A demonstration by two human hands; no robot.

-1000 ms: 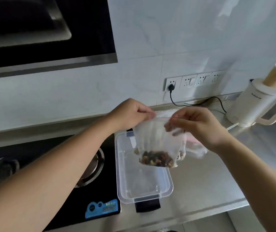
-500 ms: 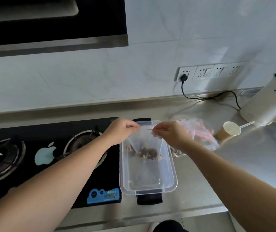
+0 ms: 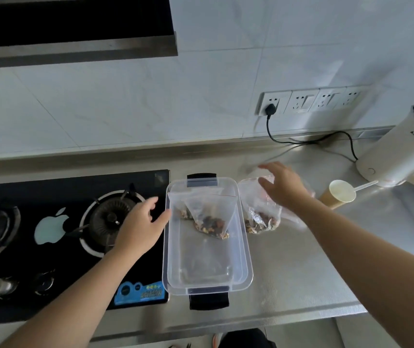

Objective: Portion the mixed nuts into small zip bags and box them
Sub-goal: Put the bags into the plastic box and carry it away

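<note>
Your left hand (image 3: 140, 227) and right hand (image 3: 285, 187) have let go and hang spread, holding nothing; the nut bag (image 3: 209, 217) you pinched half a second ago now lies in the clear box (image 3: 247, 275) on the steel counter (image 3: 301, 272), beside the gas hob (image 3: 50, 222).

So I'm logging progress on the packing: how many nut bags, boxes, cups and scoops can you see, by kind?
Nut bags in the clear box: 2
Nut bags on the counter: 1
Clear boxes: 1
Paper cups: 1
Scoops: 1
Total: 6
</note>
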